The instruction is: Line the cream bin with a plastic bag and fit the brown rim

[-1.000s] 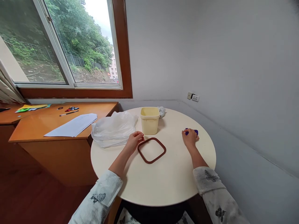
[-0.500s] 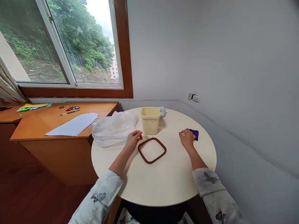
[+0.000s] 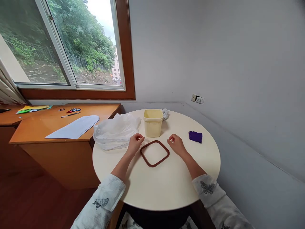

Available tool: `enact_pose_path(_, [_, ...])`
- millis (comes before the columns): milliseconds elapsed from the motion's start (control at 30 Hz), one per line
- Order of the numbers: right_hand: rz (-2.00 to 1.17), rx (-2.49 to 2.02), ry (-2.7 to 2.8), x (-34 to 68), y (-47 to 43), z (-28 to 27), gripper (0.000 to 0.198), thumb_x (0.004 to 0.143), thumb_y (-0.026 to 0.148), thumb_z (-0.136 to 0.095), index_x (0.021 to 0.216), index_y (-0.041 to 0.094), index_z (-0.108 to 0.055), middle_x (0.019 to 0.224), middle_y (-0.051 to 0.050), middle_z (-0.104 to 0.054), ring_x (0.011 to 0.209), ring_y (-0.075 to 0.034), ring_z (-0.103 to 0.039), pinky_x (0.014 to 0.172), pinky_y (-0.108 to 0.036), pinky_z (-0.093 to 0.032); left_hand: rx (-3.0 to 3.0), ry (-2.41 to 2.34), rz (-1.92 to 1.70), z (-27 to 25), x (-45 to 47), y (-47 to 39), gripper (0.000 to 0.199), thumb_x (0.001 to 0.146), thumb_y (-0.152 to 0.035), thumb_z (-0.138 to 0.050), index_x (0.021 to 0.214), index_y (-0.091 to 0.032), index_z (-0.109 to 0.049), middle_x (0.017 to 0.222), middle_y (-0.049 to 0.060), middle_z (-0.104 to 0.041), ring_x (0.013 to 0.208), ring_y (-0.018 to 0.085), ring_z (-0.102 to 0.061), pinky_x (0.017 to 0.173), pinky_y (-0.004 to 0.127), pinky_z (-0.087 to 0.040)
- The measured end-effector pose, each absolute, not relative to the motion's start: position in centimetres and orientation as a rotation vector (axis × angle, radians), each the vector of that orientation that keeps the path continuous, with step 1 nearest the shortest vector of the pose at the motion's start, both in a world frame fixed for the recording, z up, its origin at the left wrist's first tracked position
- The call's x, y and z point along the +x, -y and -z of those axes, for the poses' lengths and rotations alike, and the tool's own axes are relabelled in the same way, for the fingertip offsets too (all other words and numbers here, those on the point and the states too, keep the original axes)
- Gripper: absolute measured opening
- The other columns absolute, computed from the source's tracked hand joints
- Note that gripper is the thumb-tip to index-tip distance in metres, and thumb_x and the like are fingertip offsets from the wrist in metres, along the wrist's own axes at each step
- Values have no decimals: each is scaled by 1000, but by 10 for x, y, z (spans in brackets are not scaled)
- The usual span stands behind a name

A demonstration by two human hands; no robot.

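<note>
A brown, rounded-square frame (image 3: pixel 154 166) lies flat on the round cream table (image 3: pixel 162 190). Just beyond its left corner is my left hand (image 3: pixel 135 143), fingers closed in a pinch. Above the table near the frame's right corner, my right hand (image 3: pixel 176 143) is also pinched. Whatever either hand may hold is too small to make out. Between and behind the hands stands a pale yellow plastic tub (image 3: pixel 152 127), open at the top. A folded purple cloth (image 3: pixel 195 136) rests to the right of my right hand.
A crumpled clear plastic bag (image 3: pixel 116 132) spreads over the table's left edge. Behind the tub sits a greyish bundle (image 3: pixel 165 114). On the wooden desk (image 3: pixel 57 146) at left are paper sheets (image 3: pixel 76 127), a pen (image 3: pixel 71 114) and scissors (image 3: pixel 73 110).
My right hand has moved left from in front of the purple cloth to near the frame's right corner, leaving the cloth uncovered. My left hand has stayed almost still.
</note>
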State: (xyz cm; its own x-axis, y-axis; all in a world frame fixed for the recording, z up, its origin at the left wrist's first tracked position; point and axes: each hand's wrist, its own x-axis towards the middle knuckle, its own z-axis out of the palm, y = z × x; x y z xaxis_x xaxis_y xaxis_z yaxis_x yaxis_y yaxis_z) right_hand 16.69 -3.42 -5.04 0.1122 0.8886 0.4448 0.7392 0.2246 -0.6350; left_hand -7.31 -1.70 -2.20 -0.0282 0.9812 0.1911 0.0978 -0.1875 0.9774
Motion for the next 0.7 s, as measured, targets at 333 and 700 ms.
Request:
enact_pose_path(333, [-390, -1586, 1842, 153, 45, 48, 26, 71, 47, -54, 63, 23, -51, 69, 2, -53, 61, -13, -46, 52, -24, -30, 1475, -1260, -1322, 22, -74, 18, 17, 59, -30, -66, 60, -19, -53, 58, -3, -52, 49, 10, -42, 50, 23, -29])
enact_pose_path(700, [-447, -1503, 1849, 156, 44, 49, 19, 71, 37, -54, 61, 21, -49, 60, 4, -47, 54, -11, -41, 50, -22, -30, 1567, -1316, -1302, 25, -74, 17, 20, 64, -31, -64, 59, -19, -49, 55, -4, -47, 49, 10, -41, 50, 23, -30])
